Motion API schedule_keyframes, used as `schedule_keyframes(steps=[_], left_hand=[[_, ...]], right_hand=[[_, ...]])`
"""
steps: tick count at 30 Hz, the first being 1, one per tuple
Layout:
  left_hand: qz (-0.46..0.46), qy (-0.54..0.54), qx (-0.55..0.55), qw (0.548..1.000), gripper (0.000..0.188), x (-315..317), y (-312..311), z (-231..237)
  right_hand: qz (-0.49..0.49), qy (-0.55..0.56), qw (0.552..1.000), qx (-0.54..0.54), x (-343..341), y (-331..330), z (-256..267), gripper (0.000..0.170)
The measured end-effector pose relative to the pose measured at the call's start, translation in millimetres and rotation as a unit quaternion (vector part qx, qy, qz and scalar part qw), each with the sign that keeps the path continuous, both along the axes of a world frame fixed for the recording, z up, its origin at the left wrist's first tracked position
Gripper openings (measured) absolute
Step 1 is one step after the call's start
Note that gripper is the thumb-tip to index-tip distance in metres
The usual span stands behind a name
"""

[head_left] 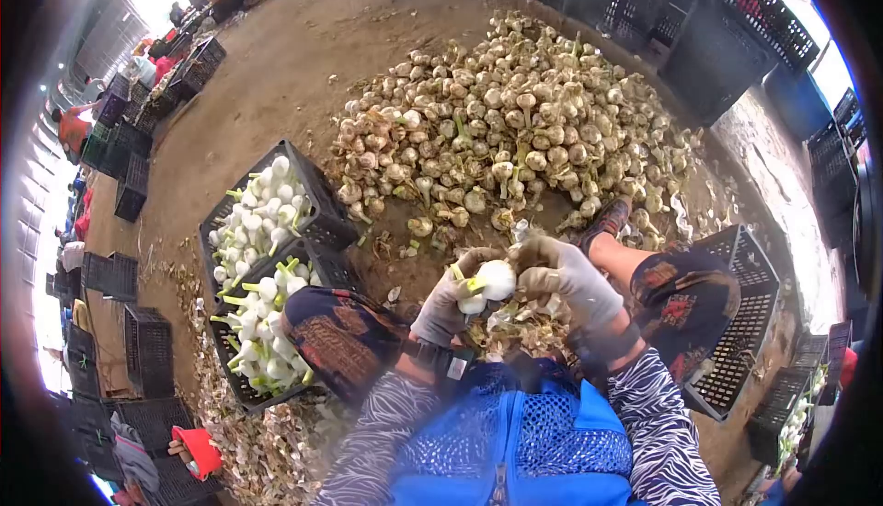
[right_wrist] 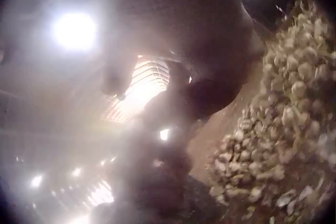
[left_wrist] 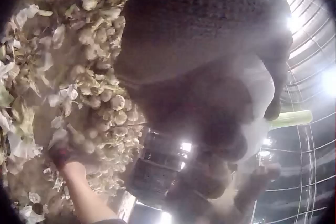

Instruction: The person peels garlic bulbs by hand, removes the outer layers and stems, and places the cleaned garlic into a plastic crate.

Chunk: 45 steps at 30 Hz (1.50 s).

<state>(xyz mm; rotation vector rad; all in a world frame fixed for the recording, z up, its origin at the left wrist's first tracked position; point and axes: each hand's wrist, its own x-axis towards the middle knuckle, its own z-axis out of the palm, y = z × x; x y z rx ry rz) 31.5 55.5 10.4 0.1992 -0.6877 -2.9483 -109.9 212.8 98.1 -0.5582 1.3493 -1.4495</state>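
Observation:
Two peeled white garlic bulbs sit at my left hand [head_left: 445, 305]: a larger one [head_left: 498, 280] above a smaller one [head_left: 472, 304], with green stem stubs. The gloved fingers of that hand curl round them. In the left wrist view the hand [left_wrist: 205, 92] is dark around a pale bulb [left_wrist: 261, 85] with a cut green stem [left_wrist: 292, 119]. My right hand [head_left: 578, 283], gloved too, has bent fingers at the larger bulb's right edge; whether they pinch anything is unclear. The right wrist view shows this hand [right_wrist: 178, 50] dark and blurred.
Unpeeled garlic [head_left: 515, 129] is heaped ahead on the floor. Two crates of white bulbs, one farther [head_left: 324, 221] and one nearer [head_left: 241, 394], stand left of my knee. Another black crate [head_left: 750, 322] is beside my right leg. Loose skins [head_left: 276, 451] litter the ground.

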Motion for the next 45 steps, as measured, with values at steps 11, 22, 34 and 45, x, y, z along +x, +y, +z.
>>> schedule_keyframes(steps=[11,22,34,45], left_hand=[[-0.003,0.018,0.003,1.000,0.070,4,-5,-6],[0.047,-0.092,-0.154,0.983,0.058,1,-7,16],[0.063,-0.073,-0.068,0.993,0.051,-6,1,6],[0.063,-0.163,0.028,0.984,0.049,-13,6,-19]], right_hand=[[-0.050,-0.118,0.992,0.012,13,-7,-18,0.026],[-0.060,0.574,0.810,0.104,37,-7,-20,0.023],[-0.176,0.484,0.845,0.143,27,-15,-60,0.011],[-0.129,0.277,0.952,0.031,43,-17,-60,0.016]])
